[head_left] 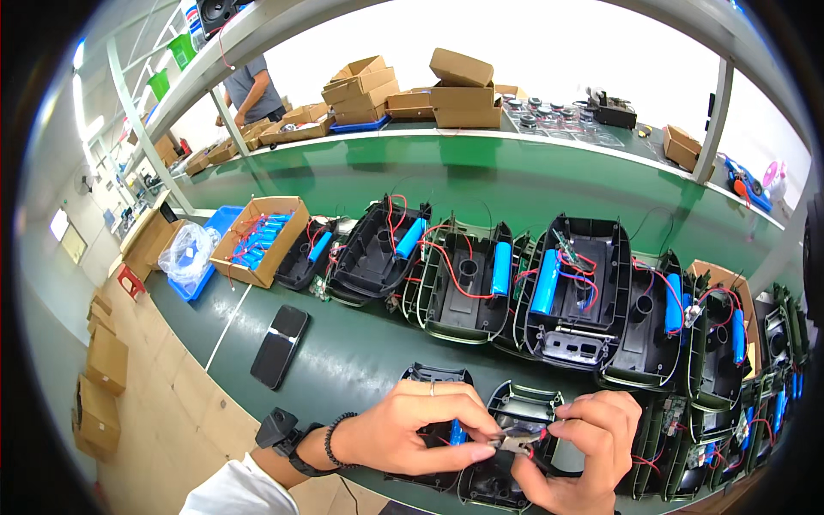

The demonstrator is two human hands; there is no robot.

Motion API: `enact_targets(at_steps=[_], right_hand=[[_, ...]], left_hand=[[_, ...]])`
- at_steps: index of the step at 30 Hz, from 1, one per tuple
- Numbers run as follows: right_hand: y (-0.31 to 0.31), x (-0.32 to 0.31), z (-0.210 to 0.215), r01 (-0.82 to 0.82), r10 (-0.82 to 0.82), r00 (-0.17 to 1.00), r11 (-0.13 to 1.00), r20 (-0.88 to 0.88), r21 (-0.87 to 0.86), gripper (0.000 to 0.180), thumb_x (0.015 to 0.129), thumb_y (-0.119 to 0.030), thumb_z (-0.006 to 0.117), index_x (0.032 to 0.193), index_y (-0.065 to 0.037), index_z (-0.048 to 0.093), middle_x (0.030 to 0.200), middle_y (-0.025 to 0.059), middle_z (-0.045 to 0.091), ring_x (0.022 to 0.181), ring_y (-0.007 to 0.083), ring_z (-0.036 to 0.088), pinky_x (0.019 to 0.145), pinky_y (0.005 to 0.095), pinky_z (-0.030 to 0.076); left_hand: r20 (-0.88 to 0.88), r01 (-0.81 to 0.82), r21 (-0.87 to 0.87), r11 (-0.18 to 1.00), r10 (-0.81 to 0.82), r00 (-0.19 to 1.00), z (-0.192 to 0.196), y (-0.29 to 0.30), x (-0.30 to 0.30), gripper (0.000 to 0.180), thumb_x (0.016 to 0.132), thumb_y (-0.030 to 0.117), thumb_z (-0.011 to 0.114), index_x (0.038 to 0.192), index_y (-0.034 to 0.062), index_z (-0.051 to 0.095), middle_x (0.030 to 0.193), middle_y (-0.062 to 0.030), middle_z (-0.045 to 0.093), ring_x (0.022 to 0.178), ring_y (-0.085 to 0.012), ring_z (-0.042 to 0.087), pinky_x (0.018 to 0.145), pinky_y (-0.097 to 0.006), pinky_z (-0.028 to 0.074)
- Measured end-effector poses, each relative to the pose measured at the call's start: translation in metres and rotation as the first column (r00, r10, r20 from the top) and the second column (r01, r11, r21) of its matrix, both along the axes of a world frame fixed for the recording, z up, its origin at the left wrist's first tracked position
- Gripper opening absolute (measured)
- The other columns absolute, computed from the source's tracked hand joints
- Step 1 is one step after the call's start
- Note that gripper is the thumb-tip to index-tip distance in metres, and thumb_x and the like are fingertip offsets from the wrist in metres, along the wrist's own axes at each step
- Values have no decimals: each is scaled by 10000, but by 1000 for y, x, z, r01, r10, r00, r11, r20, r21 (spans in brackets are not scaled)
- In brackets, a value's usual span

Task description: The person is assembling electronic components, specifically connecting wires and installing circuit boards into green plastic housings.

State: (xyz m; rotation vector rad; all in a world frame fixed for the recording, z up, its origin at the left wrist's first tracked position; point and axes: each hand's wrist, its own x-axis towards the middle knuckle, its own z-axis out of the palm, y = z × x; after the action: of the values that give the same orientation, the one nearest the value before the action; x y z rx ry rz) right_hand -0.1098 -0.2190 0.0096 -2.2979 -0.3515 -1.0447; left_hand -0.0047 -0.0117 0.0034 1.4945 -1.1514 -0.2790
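Note:
In front of me, both hands meet over a dark plastic housing half (522, 396). My left hand (421, 425) is closed, thumb and fingertips pinching a small silvery metal piece (517, 443) with red parts at its right side. I cannot make out its exact kind. My right hand (592, 446) curls round the red side of the same piece, thumb below and fingers above. Beneath my left hand lies another dark housing (436, 375) with a blue cylindrical battery (457, 432) partly showing; my fingers hide the rest.
A row of dark housings (468, 292) with blue batteries and red wires crosses the green bench. To the left are a black phone (280, 347), a cardboard box (292, 225) of blue batteries and a blue tray (225, 219). Beyond stand stacked cartons (466, 105) and a person (257, 90).

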Motion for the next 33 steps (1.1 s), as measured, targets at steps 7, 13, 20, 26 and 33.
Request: enact_targets(at_steps=[7,13,20,26,33], right_hand=[[0,5,-15,140,-139,990,987,31,-72,465,514,-88,766,941,-81,581,955,95,601,886,308,549,810,446,446],[2,4,-14,131,-130,991,990,29,-41,478,520,-86,767,957,-71,575,956,104,611,888,305,553,851,450,440],[7,5,-22,22,-22,1000,998,10,67,533,565,-76,839,1016,-35,557,992,151,639,919,298,623,792,385,507],[16,1,-26,51,-50,999,994,-13,93,570,571,-120,907,1018,-34,563,973,144,644,882,275,642,742,349,521],[13,3,-32,-23,29,998,992,-47,127,569,583,-161,926,1015,-48,574,940,119,649,804,228,615,604,307,478]], left_hand=[[-53,-239,-63,969,235,970,-7,5,4,58,867,4,676,821,-9,642,778,-88,654,707,-185,612,645,-302,483],[180,-312,-207,927,350,919,-10,-12,-4,226,857,-34,677,1075,-23,617,961,-124,644,856,-221,640,795,-322,523],[-32,-101,16,995,101,994,-5,-1,-8,371,832,114,798,1145,-10,644,1050,-107,693,886,-182,670,787,-289,544],[-11,-81,104,991,83,997,-10,-3,-3,372,776,148,854,1065,-7,677,935,-105,722,811,-191,699,720,-294,528],[69,-100,86,991,94,993,-13,-6,-11,266,816,105,801,1008,-44,691,871,-121,714,731,-200,665,672,-305,518]])
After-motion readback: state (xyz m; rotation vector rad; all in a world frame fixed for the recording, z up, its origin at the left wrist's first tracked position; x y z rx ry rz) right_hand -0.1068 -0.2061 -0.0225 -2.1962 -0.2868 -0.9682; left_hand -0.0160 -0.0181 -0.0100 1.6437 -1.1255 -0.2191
